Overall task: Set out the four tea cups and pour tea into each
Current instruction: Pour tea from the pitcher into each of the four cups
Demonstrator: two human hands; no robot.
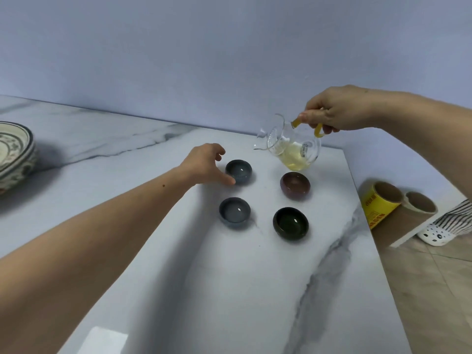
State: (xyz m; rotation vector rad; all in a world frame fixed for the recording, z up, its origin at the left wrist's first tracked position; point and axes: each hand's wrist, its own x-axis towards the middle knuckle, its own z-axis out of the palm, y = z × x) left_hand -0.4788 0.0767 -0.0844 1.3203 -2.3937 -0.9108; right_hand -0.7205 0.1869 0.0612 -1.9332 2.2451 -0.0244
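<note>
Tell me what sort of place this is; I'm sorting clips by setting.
Probably a home kitchen or dining room: a marble-look table by a plain wall, stacked patterned bowls at its far left, and tiled floor with cardboard tubes.

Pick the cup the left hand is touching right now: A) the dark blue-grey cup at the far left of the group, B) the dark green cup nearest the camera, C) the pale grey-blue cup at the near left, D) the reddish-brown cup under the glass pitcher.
A: the left hand rests its fingers against the dark blue-grey cup; the other three stand untouched.
</note>
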